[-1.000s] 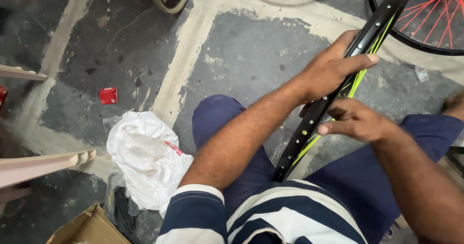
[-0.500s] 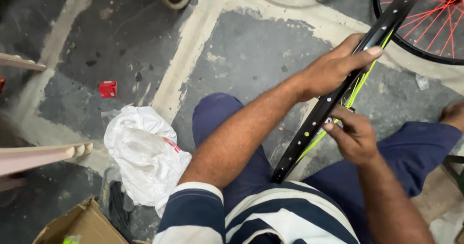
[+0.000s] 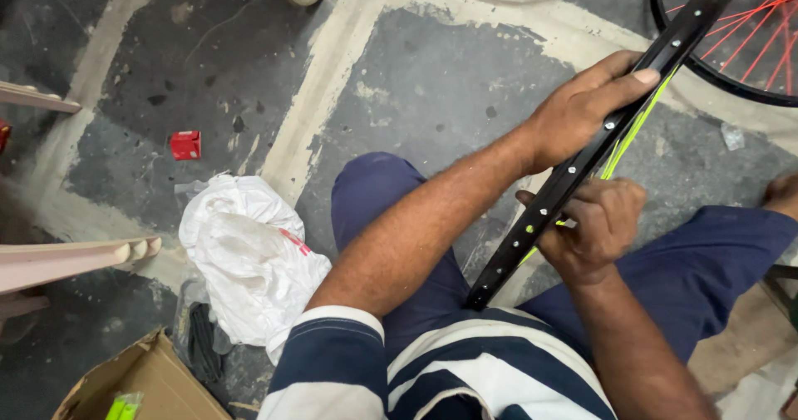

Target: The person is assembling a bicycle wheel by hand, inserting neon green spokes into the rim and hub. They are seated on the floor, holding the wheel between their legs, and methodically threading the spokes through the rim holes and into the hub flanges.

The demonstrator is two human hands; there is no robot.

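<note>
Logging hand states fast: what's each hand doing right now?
Left hand: fingers laid over the black bicycle rim, gripping it.
Right hand: closed around the same rim lower down.

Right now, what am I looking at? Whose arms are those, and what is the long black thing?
The camera sits on a person's head and looks down, so the arms are that person's own. They sit on a patchy concrete floor. The long black thing is a bicycle wheel rim with small holes for spokes and a yellow-green strip along it. The left hand lies over the rim higher up; the right hand grips it lower down. Nearby lie a white plastic bag, a small red box, a cardboard box and a wheel with red spokes.
</note>
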